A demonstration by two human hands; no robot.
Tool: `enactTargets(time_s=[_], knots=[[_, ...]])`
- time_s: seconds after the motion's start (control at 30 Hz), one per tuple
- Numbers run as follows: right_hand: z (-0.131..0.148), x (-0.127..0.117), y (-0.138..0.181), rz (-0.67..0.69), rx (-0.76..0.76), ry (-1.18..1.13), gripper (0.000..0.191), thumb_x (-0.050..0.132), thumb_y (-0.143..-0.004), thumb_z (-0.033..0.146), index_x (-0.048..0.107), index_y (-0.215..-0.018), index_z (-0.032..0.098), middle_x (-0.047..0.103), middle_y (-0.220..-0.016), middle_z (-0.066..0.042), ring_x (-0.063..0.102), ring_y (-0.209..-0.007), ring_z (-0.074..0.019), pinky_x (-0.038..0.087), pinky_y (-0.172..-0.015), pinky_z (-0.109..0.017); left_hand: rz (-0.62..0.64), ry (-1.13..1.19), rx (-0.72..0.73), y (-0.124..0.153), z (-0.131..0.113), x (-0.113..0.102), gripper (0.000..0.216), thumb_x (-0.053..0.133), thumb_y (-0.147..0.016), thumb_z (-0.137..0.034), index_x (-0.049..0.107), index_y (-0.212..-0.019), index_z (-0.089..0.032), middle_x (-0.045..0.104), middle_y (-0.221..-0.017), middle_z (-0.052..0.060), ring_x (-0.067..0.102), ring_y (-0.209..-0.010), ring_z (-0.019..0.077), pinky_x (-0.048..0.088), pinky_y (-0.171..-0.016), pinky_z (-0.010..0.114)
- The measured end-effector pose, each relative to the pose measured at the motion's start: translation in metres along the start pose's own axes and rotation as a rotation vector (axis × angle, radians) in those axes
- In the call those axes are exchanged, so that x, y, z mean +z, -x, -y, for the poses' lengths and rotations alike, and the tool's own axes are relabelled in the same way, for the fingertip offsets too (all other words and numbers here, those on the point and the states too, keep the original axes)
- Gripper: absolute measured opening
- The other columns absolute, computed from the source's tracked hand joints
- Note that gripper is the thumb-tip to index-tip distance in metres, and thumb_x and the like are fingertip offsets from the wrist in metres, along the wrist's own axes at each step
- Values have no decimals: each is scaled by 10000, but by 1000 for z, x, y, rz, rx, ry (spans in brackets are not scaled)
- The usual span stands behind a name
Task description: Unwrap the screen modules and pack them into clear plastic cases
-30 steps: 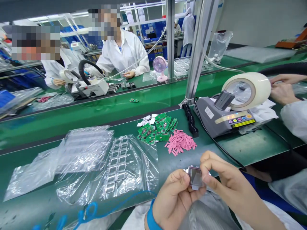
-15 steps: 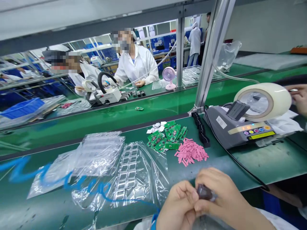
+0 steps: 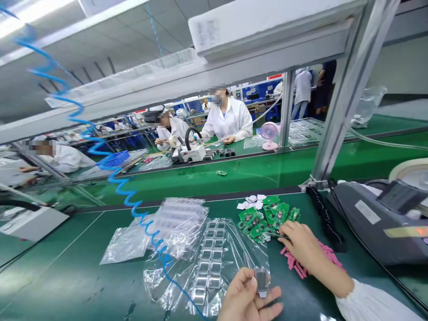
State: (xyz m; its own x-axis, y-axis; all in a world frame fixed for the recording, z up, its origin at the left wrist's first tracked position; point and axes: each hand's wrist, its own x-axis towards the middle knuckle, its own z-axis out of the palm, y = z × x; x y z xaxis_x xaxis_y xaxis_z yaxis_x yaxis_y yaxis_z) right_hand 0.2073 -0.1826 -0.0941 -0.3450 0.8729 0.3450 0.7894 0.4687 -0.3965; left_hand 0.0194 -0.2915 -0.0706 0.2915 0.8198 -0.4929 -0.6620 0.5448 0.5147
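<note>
Low in the head view, my left hand (image 3: 247,298) pinches a small display module (image 3: 262,280) between thumb and forefinger. The module has a dark grey screen in a transparent frame, and my other fingers are spread behind it. My right hand (image 3: 301,245) reaches to the near edge of a heap of green circuit boards (image 3: 252,223). Its fingertips are closed on the thin edge of one board, mostly hidden by the hand. Partly under my right wrist lie pink strips (image 3: 296,266). Left of my left hand, a clear plastic tray (image 3: 210,254) of framed cells rests on plastic film.
White squares (image 3: 250,203) lie behind the boards. Stacked clear bags (image 3: 180,223) sit at left, crossed by a coiled blue cord (image 3: 133,205). A black strip (image 3: 324,218) and grey tape dispenser (image 3: 371,223) stand right. Co-workers (image 3: 227,118) sit across the green belt (image 3: 187,180).
My hands, formerly together around a small dark part, have separated. The left now holds the display module; the right has moved forward to the boards. The view has swung up and left.
</note>
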Motion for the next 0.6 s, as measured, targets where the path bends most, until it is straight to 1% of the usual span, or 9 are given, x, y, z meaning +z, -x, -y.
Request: enactTargets(time_s=[0.1, 0.17, 0.2, 0.27, 0.33, 0.4, 0.47, 0.53, 0.6], knots=[[15, -24, 13, 8, -66, -128, 106, 504, -855, 172, 547, -764, 204, 620, -725, 11, 602, -645, -125, 487, -585, -230, -2, -101, 105, -3, 3, 3, 270, 772, -641, -310, 567, -752, -173, 657, -835, 18, 659, -776, 164, 491, -771, 358], [30, -44, 23, -51, -167, -240, 93, 487, -859, 173, 560, -816, 213, 646, -735, 16, 628, -640, -111, 510, -569, -192, 39, -221, 209, -4, 9, 11, 285, 797, -603, -283, 588, -754, -163, 632, -860, 25, 621, -726, 129, 484, -721, 308], [38, -53, 29, -104, -249, -273, 107, 478, -859, 166, 572, -845, 215, 664, -748, 9, 643, -650, -111, 520, -574, -181, 61, -275, 270, -3, 12, 16, 305, 805, -588, -265, 603, -793, -166, 622, -871, 29, 605, -730, 123, 474, -714, 286], [49, -68, 42, -207, -412, -258, 166, 455, -867, 152, 601, -918, 214, 693, -779, -12, 663, -669, -113, 530, -580, -162, 87, -372, 406, 0, 17, 28, 408, 797, -590, -226, 605, -949, -189, 615, -890, 40, 591, -789, 139, 458, -736, 266], [56, -76, 55, -252, -490, -205, 206, 445, -884, 152, 618, -982, 204, 704, -797, -38, 670, -680, -113, 534, -599, -154, 73, -475, 514, 7, 18, 40, 542, 756, -632, -186, 541, -1129, -215, 618, -931, 53, 582, -873, 167, 448, -793, 270], [57, -80, 68, -254, -463, -208, 211, 453, -891, 161, 624, -1010, 195, 703, -839, -68, 673, -730, -117, 538, -639, -156, 50, -589, 554, 16, 17, 51, 589, 706, -677, -150, 482, -1216, -230, 625, -964, 62, 576, -924, 183, 445, -834, 281], [55, -85, 80, -240, -408, -258, 210, 470, -887, 171, 622, -1029, 201, 693, -929, -96, 669, -820, -127, 539, -698, -167, 53, -656, 552, 23, 14, 59, 608, 692, -686, -125, 462, -1235, -250, 635, -977, 56, 583, -931, 187, 454, -834, 280], [55, -91, 88, -219, -366, -297, 217, 484, -880, 174, 619, -1044, 219, 680, -1009, -105, 662, -883, -137, 540, -733, -183, 85, -647, 556, 27, 13, 63, 651, 720, -655, -104, 464, -1228, -274, 650, -970, 42, 602, -900, 182, 472, -802, 267], [55, -100, 92, -215, -357, -312, 208, 505, -861, 159, 618, -1024, 221, 686, -1008, -101, 666, -885, -141, 544, -739, -190, 133, -584, 575, 28, 15, 65, 716, 765, -597, -85, 476, -1218, -293, 665, -948, 26, 621, -849, 171, 484, -758, 243]])
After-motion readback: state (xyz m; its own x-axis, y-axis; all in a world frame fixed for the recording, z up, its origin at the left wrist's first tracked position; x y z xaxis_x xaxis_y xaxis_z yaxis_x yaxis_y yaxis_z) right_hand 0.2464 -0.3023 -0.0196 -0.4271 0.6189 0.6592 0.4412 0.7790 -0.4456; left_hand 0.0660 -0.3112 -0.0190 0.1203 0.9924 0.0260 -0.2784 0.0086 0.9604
